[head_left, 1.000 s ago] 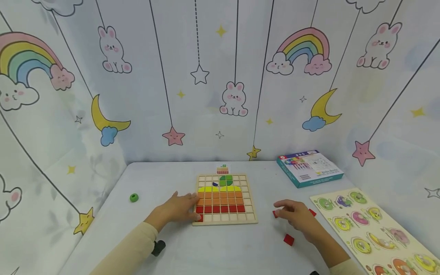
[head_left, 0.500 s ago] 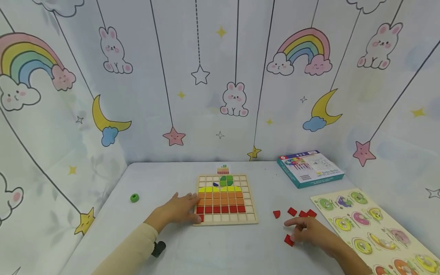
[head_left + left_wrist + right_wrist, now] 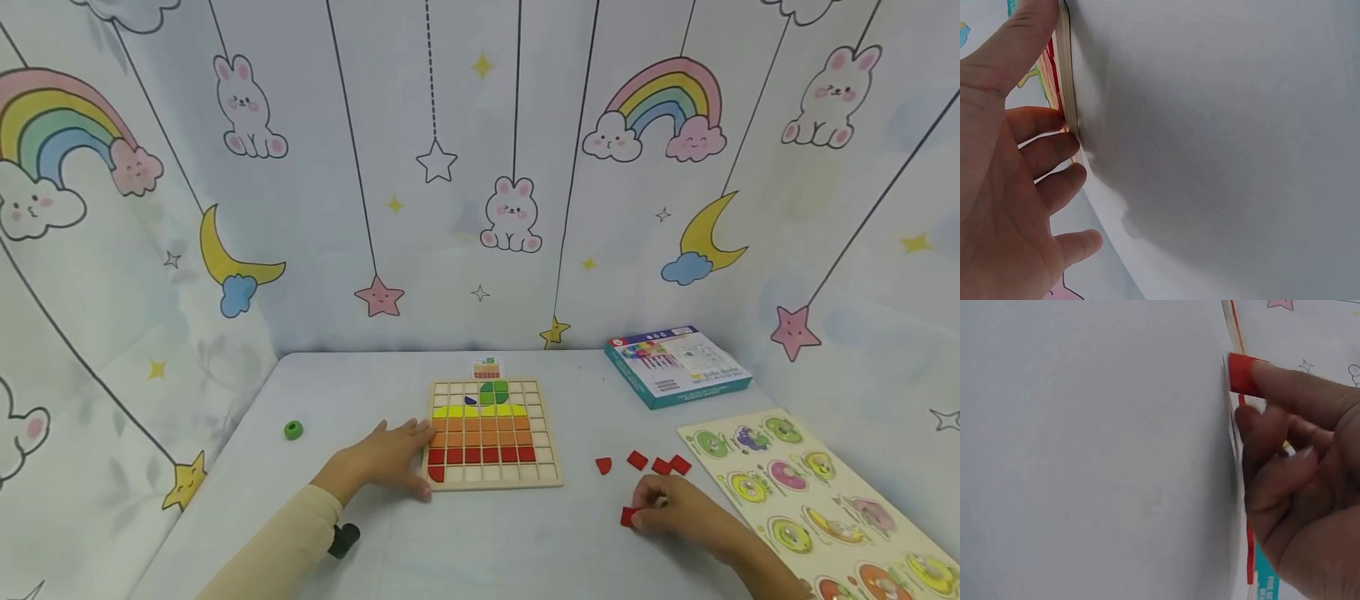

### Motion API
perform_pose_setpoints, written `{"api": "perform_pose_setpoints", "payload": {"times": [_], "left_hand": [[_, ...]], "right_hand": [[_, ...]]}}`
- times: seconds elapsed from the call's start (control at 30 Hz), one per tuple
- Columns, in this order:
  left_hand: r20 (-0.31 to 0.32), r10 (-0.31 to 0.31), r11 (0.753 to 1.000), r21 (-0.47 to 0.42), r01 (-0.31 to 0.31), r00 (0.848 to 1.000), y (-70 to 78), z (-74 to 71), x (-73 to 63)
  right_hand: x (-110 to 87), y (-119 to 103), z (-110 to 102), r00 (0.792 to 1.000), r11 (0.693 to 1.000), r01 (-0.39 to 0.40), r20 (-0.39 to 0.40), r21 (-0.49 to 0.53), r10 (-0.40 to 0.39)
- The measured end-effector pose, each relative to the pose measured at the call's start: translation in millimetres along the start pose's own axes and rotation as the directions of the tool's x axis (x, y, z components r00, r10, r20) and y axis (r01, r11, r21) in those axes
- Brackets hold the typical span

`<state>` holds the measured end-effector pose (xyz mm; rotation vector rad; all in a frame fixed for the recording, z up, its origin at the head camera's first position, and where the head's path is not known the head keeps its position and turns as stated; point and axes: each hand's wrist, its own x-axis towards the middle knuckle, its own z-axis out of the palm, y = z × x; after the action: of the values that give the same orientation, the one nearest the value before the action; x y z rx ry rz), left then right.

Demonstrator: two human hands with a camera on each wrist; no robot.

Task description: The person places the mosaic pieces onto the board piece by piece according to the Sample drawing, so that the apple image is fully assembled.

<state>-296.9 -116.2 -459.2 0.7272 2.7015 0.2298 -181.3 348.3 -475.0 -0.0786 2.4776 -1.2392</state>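
A wooden grid board (image 3: 557, 475) lies mid-table, with rows of red, orange and yellow tiles and green tiles near its top. My left hand (image 3: 386, 458) touches the board's left edge, fingers spread; the left wrist view has its fingers (image 3: 1054, 153) against that edge. A rounded red tile (image 3: 436, 474) fills the bottom-left cell, beside my left thumb. To the right, my right hand (image 3: 675, 508) pinches a square red tile (image 3: 627, 517) between thumb and finger. In the right wrist view the same red tile (image 3: 1242, 375) sticks out past the thumb.
Several loose red tiles (image 3: 637, 460) lie right of the board. A small picture card (image 3: 488, 367) sits behind it. At the right are a puzzle sheet (image 3: 750, 454) with fruit pictures and a teal box (image 3: 678, 367). A green bead (image 3: 293, 430) lies far left.
My right hand has moved down and right from near the rounded loose tile and now pinches the square red tile. My left thumb has slid off the bottom-left tile.
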Motion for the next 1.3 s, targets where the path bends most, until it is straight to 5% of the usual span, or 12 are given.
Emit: {"api": "perform_pose_setpoints", "payload": {"times": [0.13, 0.37, 0.6, 0.9, 1.0, 1.1, 1.2, 1.3], "left_hand": [[0.001, 0.008, 1.0, -0.008, -0.008, 1.0, 1.4, -1.8, -1.7], [-0.011, 0.017, 1.0, -0.003, -0.017, 1.0, 1.2, -1.8, -1.7], [-0.022, 0.02, 1.0, -0.001, -0.02, 1.0, 1.4, -1.7, -0.9], [-0.022, 0.006, 1.0, -0.006, -0.006, 1.0, 4.4, -1.5, -1.7], [-0.023, 0.005, 1.0, -0.009, -0.006, 1.0, 3.8, -1.5, -1.1], [-0.016, 0.0, 1.0, -0.011, 0.0, 1.0, 3.3, -1.1, -0.8], [-0.008, -0.009, 1.0, -0.022, 0.008, 1.0, 3.1, -0.7, -0.8], [-0.009, -0.007, 1.0, -0.03, 0.007, 1.0, 2.9, -0.1, -0.3]], "right_hand": [[8.2, -3, -2, 0.998, 0.986, -0.019, -0.062, 0.167, 0.029], [29.0, -28, -3, 0.992, 0.884, 0.021, -0.122, 0.467, 0.041], [60.5, -70, 22, 0.99, 0.864, 0.074, -0.139, 0.499, -0.004], [111.9, -110, 80, 0.99, 0.842, 0.087, -0.139, 0.532, -0.015], [120.1, -123, 102, 0.995, 0.861, 0.088, -0.084, 0.5, -0.052], [123.1, -136, 123, 0.995, 0.923, 0.104, -0.042, 0.37, -0.096], [123.8, -145, 142, 0.988, 0.98, 0.153, -0.057, 0.128, -0.147], [124.1, -151, 154, 0.972, 0.973, 0.211, -0.08, -0.093, -0.219]]}}
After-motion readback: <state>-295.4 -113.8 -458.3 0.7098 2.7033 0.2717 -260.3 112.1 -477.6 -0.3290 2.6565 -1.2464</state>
